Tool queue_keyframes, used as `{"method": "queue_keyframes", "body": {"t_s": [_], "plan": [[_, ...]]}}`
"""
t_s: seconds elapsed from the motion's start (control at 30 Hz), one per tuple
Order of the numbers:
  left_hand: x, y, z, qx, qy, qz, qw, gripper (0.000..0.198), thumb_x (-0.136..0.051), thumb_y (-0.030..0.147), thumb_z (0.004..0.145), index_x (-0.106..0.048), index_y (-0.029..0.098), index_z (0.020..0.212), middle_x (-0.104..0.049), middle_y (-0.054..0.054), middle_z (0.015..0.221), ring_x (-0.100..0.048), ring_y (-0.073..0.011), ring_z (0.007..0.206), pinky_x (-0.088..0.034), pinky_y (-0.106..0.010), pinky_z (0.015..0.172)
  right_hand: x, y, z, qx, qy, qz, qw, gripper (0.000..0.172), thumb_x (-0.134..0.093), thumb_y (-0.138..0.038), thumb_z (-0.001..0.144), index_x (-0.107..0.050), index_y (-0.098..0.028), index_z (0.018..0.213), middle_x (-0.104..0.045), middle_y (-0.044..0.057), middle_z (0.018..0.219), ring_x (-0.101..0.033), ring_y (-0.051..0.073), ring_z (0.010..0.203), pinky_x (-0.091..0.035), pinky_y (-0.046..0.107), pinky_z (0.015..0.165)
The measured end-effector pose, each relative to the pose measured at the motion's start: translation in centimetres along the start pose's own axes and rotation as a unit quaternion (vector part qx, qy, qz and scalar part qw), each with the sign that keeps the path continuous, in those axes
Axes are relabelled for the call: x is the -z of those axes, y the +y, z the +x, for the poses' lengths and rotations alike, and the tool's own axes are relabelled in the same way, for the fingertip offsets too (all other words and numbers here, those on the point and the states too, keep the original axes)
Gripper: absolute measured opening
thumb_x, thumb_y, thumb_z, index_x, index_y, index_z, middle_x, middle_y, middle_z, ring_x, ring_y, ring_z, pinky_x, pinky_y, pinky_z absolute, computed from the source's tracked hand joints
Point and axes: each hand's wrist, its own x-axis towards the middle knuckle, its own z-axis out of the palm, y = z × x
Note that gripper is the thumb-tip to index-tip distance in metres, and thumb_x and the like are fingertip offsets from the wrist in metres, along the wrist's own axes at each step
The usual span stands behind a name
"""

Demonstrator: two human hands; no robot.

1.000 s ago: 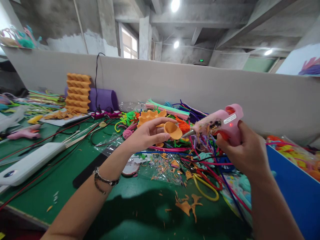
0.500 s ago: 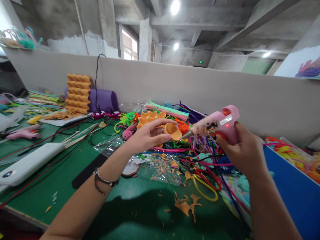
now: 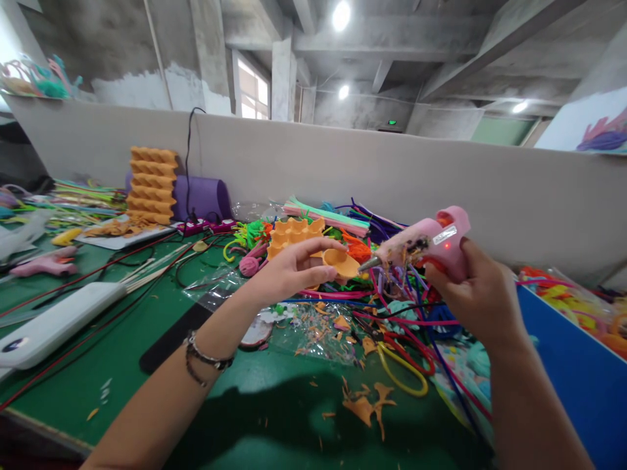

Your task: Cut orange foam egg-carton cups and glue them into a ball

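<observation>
Above the scrap-strewn green surface [image 3: 117, 365], the left hand [image 3: 298, 264] pinches an orange cup-shaped piece [image 3: 343, 262] just beside the metal nozzle [image 3: 371, 262] of the pink glue gun [image 3: 448, 254] the right hand [image 3: 482, 294] grips; beyond a pale partition [image 3: 392, 170] stands a concrete column [image 3: 284, 78].

Glossy plastic glue gun [image 3: 416, 245], matt orange cup [image 3: 342, 263]

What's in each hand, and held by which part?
Left hand: small orange cup, pinched at the side nearest the palm. Right hand: pink glue gun, by its handle.
</observation>
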Motion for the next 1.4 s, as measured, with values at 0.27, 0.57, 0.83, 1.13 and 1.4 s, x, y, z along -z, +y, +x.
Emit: {"method": "queue_keyframes", "body": {"t_s": [0.27, 0.57, 0.83, 1.13, 1.4], "plan": [[-0.06, -0.26, -0.05, -0.017, 0.016, 0.001, 1.000, 0.043, -0.065, 0.033, 0.067, -0.053, 0.019, 0.106, -0.060, -0.005, 0.093, -0.058, -0.0158, 0.081, -0.047, -0.026, 0.068, 0.17, 0.07, 0.05, -0.012, -0.005, 0.009, 1.000, 0.025, -0.049, -0.040, 0.060, -0.030, -0.025, 0.055, -0.030, -0.007, 0.037, -0.023, 0.008, 0.035, -0.021, 0.025, 0.037], [-0.30, -0.31, -0.15, -0.047, 0.008, -0.042, 0.998, 0.042, -0.068, 0.032, 0.067, -0.056, 0.018, 0.106, -0.059, -0.005, 0.091, -0.056, -0.0137, 0.079, -0.046, -0.023, 0.065, 0.13, 0.24, 0.15, -0.016, -0.003, 0.016, 1.000, 0.024, -0.048, -0.040, 0.059, -0.030, -0.025, 0.054, -0.028, -0.008, 0.035, -0.023, 0.008, 0.034, -0.021, 0.024, 0.035], [-0.20, -0.34, 0.01, -0.077, -0.016, -0.094, 0.992, 0.038, -0.070, 0.028, 0.068, -0.059, 0.021, 0.103, -0.059, -0.002, 0.096, -0.057, -0.0121, 0.084, -0.047, -0.019, 0.069, 0.20, 0.18, 0.08, -0.028, -0.011, 0.019, 0.999, 0.024, -0.048, -0.041, 0.058, -0.031, -0.024, 0.054, -0.029, -0.007, 0.036, -0.023, 0.008, 0.035, -0.022, 0.025, 0.035], [-0.08, -0.31, 0.07, -0.078, -0.015, -0.103, 0.992, 0.047, -0.070, 0.023, 0.067, -0.051, 0.021, 0.110, -0.058, -0.004, 0.103, -0.058, -0.0139, 0.090, -0.049, -0.020, 0.075, -0.01, 0.48, -0.07, -0.012, 0.001, 0.012, 1.000, 0.033, -0.055, -0.047, 0.057, -0.032, -0.024, 0.054, -0.029, -0.008, 0.038, -0.024, 0.007, 0.035, -0.022, 0.023, 0.034], [-0.11, 0.04, -0.07, -0.065, -0.030, -0.124, 0.990, 0.046, -0.070, 0.019, 0.067, -0.051, 0.020, 0.109, -0.058, -0.003, 0.100, -0.058, -0.0119, 0.088, -0.048, -0.018, 0.072, -0.04, 0.44, -0.24, -0.009, 0.017, 0.000, 1.000, 0.029, -0.051, -0.042, 0.059, -0.029, -0.024, 0.053, -0.027, -0.008, 0.038, -0.023, 0.007, 0.035, -0.022, 0.023, 0.034]]}}
